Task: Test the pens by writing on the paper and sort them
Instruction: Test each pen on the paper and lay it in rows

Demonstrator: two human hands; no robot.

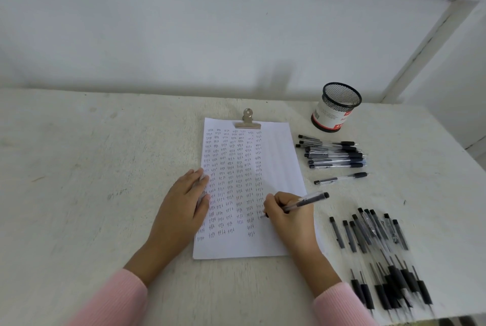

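Testing step: R grip (289, 216) pinches black pen (307, 200), tip on paper (278, 157); L grip (181, 207) flat, steadies it. Next: judge ink, sort accordingly.

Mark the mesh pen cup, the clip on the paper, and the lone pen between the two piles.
mesh pen cup (336, 109): head view, front wall.
clip (247, 121): head view, metal body.
lone pen (341, 178): head view, middle of the barrel.

paper (276, 157) mid-table, cup (336, 108) behind right, pen piles (334, 153) right, both hands (184, 202) on paper
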